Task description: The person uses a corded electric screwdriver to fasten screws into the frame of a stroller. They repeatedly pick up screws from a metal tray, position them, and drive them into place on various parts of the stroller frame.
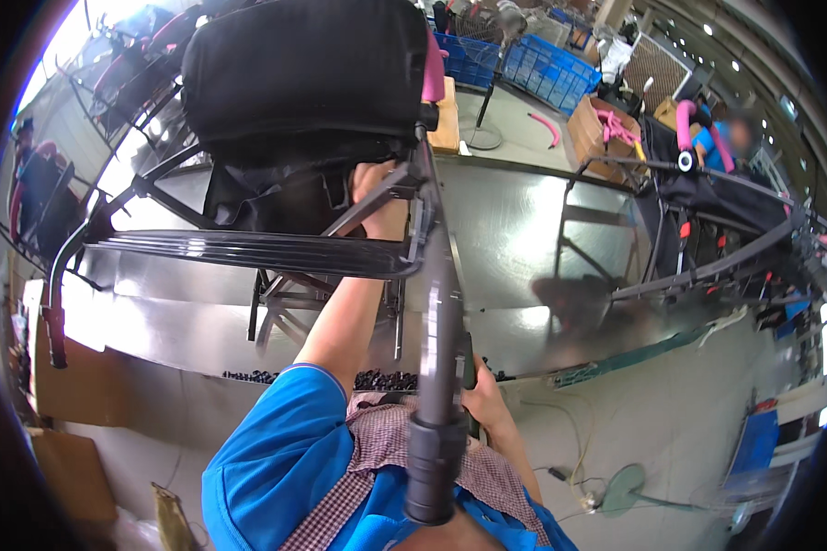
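A black stroller with a padded seat stands on the metal-topped bench in front of me. My left hand reaches through its frame, beside the hanging black fabric and behind a diagonal bar. Its fingers look curled, but the bar and fabric hide what they hold. A thick dark tube of the stroller runs down toward me, ending in a black sleeve. Low behind this tube, my right hand is closed around a dark elongated object, mostly hidden, so its kind does not show.
Another stroller frame stands on the bench at right. Small black parts lie along the near edge. Beyond are blue crates and a cardboard box with pink tubes. A co-worker is at far right.
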Motion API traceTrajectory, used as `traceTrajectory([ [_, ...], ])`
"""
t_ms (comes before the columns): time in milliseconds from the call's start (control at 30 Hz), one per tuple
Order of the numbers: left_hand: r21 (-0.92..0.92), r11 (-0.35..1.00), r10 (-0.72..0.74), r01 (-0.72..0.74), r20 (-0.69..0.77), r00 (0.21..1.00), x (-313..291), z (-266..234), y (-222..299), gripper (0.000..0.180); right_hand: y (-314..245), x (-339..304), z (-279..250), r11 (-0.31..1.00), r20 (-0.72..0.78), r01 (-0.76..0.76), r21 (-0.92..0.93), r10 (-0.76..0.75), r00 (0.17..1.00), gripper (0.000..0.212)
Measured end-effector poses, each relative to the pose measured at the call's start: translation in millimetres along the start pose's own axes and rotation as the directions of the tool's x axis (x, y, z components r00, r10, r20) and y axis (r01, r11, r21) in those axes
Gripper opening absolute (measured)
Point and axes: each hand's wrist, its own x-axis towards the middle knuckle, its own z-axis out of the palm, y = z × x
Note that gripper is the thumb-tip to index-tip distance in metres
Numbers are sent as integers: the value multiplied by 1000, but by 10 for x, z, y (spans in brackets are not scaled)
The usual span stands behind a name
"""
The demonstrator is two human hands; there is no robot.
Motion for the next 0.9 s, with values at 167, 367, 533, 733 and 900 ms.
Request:
traceTrajectory([
  [167, -220, 960, -183, 174, -23, 983, -230, 354, 343, 19, 14, -100, -25, 1000, -97, -18, -22, 16, 995, 66],
  [367, -588, 748, -393, 309, -18, 919, -435, 412, 147, 11, -279, 78, 142, 986, -40, 41, -161, -48, 998, 65],
  [533, -460, 748, -527, 479, 29, 849, -205, 213, 478, 8, -820, 334, 418, 969, 31, 108, -222, -104, 994, 60],
  [733, -419, 715, -532, 560, 194, 824, -1, 77, 306, 6, -1122, 747, 685, 957, 171, 180, -228, -142, 975, 40],
  [900, -176, 855, -452, 488, 211, 867, 128, 27, 410, 8, -1113, 928, 635, 976, 182, 199, -91, -180, 967, 68],
])
